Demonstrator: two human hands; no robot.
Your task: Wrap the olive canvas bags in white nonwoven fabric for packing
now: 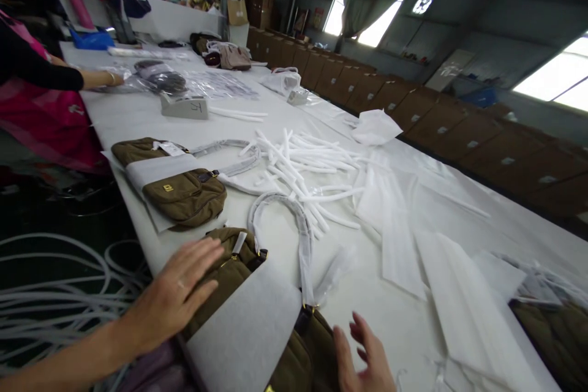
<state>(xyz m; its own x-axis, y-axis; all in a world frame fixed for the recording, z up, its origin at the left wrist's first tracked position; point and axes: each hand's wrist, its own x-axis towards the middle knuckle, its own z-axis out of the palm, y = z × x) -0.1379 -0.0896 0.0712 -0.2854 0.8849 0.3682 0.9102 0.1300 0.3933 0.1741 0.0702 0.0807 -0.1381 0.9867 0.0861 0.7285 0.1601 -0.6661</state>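
Note:
An olive-green bag (311,352) lies on the white table at the front edge, with a white paper band (248,324) across its middle and its wrapped handle (305,245) looping away over the table. My left hand (181,285) is at the bag's upper left side, fingers stretched and apart from the thumb, holding nothing. At the bag's right side is my right hand (362,355), its thumb and fingers apart with nothing between them. A second olive bag (195,199), also banded in white, rests farther left, its wrapped handle pointing right.
White foam tubes (298,165) are heaped mid-table. White sheets (468,294) and another olive bag (555,331) lie right. A person's arm (68,78) reaches over plastic at the far left. A grey dispenser (184,106) stands beyond the bags. Coiled tubes (59,294) hang lower left.

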